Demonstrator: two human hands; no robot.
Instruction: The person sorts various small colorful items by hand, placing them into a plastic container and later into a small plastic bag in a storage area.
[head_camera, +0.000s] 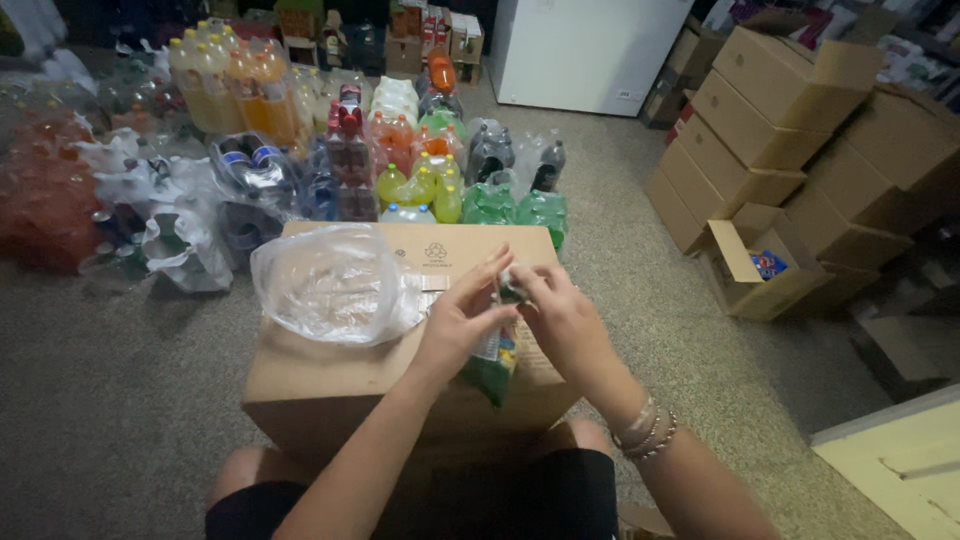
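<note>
With our left hand (462, 318) and right hand (562, 318) pinching a small green packet (495, 365) at frame centre, it may tear and spill onto the cardboard box (330, 385).

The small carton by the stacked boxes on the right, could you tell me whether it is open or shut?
Open: the small carton has its flap raised, and a blue packet shows inside.

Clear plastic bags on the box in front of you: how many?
1: a crumpled clear plastic bag lies on the left of the cardboard box top, left of the left hand. Both hands hold a small green packet; others may be hidden.
</note>
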